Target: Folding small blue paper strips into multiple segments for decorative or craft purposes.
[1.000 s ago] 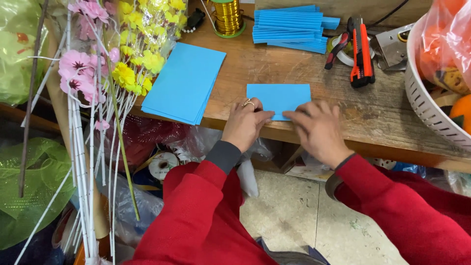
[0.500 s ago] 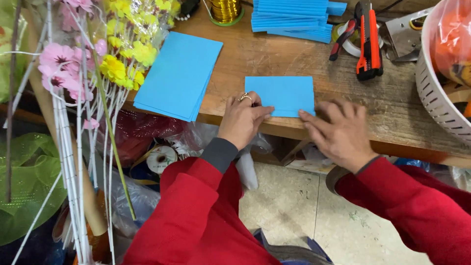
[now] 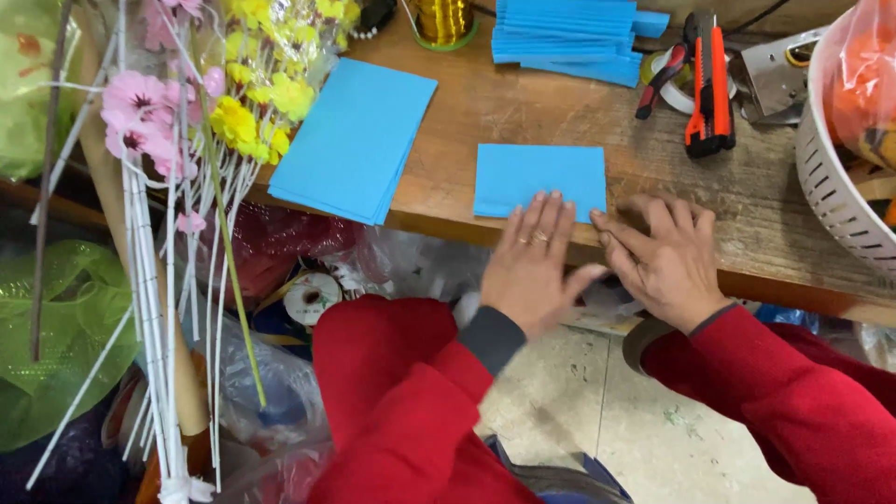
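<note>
Wooden table (image 3: 523,112) carries a folded blue sheet (image 3: 539,175) near its front edge; left hand (image 3: 532,266) and right hand (image 3: 665,261) lie flat, fingers extended, pressing its near edge; neither grips anything.

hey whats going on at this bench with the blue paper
A person in red sleeves is pressing a folded blue sheet flat at the near edge of a wooden workbench. The left hand lies flat with its fingertips on the sheet's near edge; the right hand touches its near right corner. A stack of blue sheets lies to the left, folded blue strips and an orange utility knife further back.
</note>
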